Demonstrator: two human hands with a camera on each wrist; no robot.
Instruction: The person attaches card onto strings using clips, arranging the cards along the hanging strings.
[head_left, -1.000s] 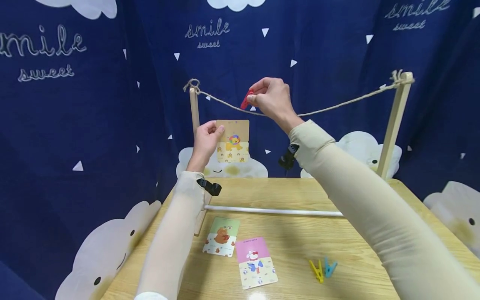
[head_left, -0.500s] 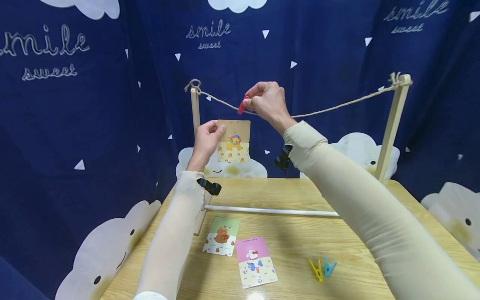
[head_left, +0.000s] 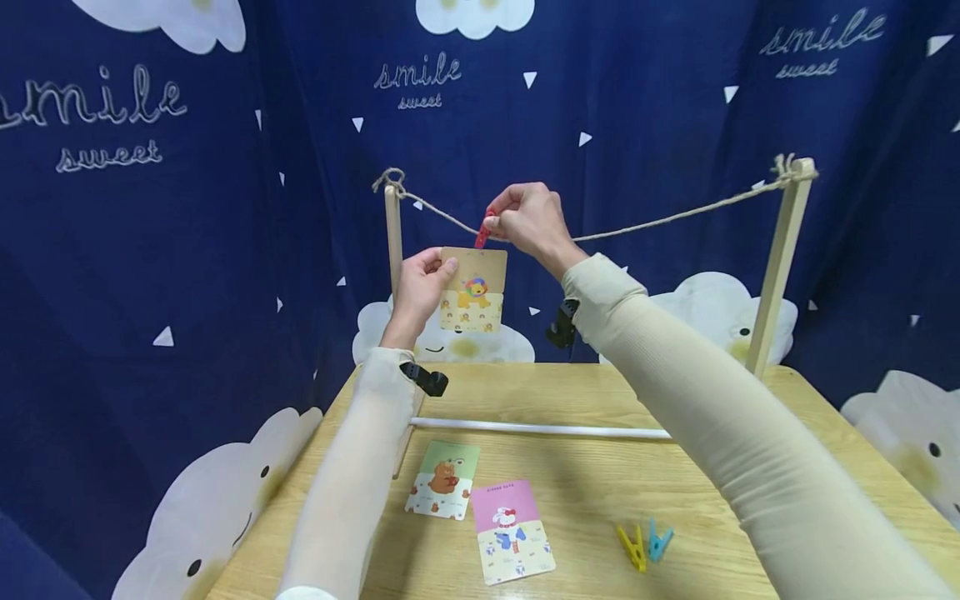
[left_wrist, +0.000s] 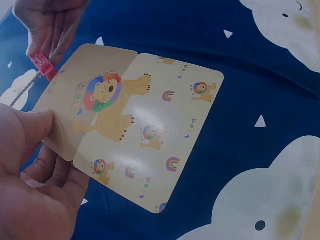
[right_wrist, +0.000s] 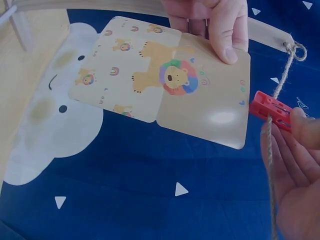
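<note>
My left hand pinches a tan and cream lion card by its left edge, thumb on the front and fingers behind. Thumb and fingertips of my right hand pinch a red clothespin. The clothespin lies across the twine, its tip right at the card's top edge in the right wrist view. In the left wrist view the same clothespin shows at the card's upper left edge, with the twine running up to it. The lion card hangs upright just below the line in the head view.
Two wooden posts carry the twine, joined low down by a white rod. On the wooden table lie a green bear card, a pink rabbit card, a yellow clothespin and a blue clothespin.
My right hand has brought the red clothespin down and slightly left, from above the twine to the card's top edge. The left hand and lion card have shifted slightly right.
</note>
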